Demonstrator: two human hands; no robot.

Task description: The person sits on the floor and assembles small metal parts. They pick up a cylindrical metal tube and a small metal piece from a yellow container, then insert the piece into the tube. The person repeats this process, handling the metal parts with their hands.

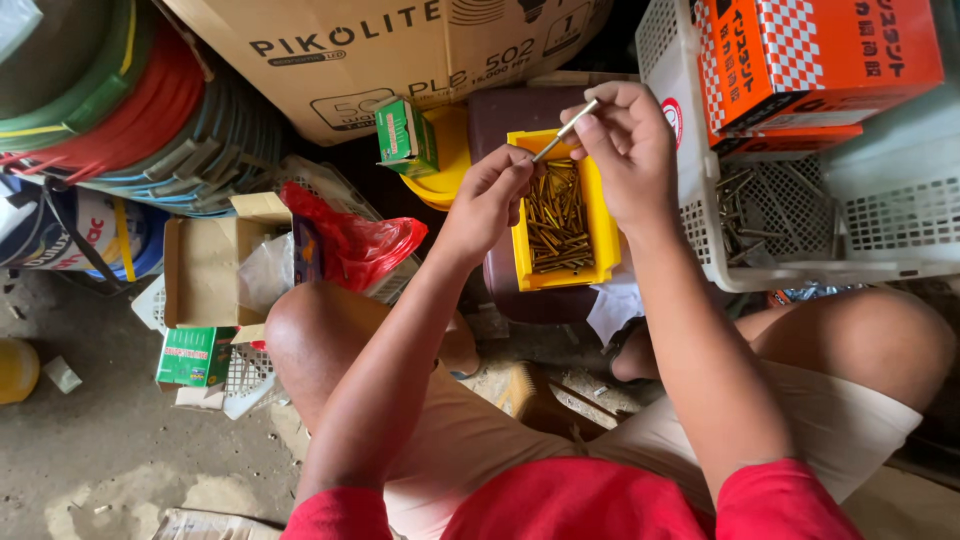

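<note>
Item, left of both hands: one red plastic bag, two small green boxes (one up by the big carton, one on the floor).

Left hand: fingers bunched, pinching the lower end of one metal pin.

Pin: long axis slants up to the right, bridging both hands.

Right hand: fingertips pinch its upper end.

Directly beneath the hands: one yellow bin of brass pins, too many to count.

Right of the hands: one white basket.
</note>
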